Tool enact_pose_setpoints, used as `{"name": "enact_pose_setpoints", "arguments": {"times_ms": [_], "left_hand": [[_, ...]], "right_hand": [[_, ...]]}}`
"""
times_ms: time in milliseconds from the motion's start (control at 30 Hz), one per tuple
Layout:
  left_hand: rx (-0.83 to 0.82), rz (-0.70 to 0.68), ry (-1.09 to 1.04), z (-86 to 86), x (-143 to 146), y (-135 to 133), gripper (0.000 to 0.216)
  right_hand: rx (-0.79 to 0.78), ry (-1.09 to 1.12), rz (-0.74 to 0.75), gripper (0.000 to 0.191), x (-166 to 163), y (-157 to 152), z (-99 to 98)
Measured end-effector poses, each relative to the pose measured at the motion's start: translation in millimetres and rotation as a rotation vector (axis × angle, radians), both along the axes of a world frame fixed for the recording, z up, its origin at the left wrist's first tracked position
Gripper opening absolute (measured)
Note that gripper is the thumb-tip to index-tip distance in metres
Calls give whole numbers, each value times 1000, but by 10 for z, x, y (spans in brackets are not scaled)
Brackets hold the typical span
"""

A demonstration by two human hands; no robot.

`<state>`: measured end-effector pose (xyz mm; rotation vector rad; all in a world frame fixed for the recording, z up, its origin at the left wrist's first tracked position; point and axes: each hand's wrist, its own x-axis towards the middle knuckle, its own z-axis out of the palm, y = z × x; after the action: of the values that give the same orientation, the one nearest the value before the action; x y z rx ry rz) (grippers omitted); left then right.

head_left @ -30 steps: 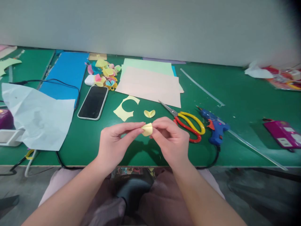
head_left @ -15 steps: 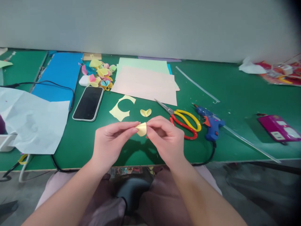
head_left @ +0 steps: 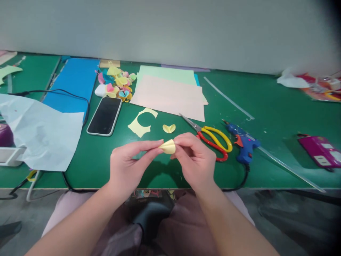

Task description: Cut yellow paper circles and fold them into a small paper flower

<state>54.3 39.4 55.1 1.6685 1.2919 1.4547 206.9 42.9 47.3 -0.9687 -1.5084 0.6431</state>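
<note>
Between my two hands is a small folded yellow paper piece (head_left: 168, 146), held above the green table. My left hand (head_left: 133, 160) pinches its left tip between thumb and forefinger. The fingers of my right hand (head_left: 195, 156) grip its right edge. Just beyond them, a folded yellow paper petal (head_left: 169, 128) lies on the table. Left of that is a yellow paper scrap (head_left: 141, 125) with a round cut-out. Scissors (head_left: 210, 137) with red and yellow handles lie right of the petal, blades pointing away to the left.
A blue glue gun (head_left: 243, 144) lies right of the scissors, near clear glue sticks (head_left: 229, 97). Pink paper sheets (head_left: 170, 96) and a heap of colored paper petals (head_left: 118, 81) are farther back. A phone (head_left: 104, 116), white paper (head_left: 53, 138) and a purple box (head_left: 319, 149) flank my hands.
The view has shifted, so the table things appear slightly farther right. Both hands still hold the yellow paper piece, which is now turned more sideways, its folded cone shape showing more clearly.
</note>
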Motion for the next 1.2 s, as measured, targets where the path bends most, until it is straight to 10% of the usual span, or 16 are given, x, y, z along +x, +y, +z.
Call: {"name": "enact_pose_setpoints", "arguments": {"times_ms": [1200], "left_hand": [[88,-98,181,62,-41,18,12]], "right_hand": [[-59,60,120,21,29,24,49]]}}
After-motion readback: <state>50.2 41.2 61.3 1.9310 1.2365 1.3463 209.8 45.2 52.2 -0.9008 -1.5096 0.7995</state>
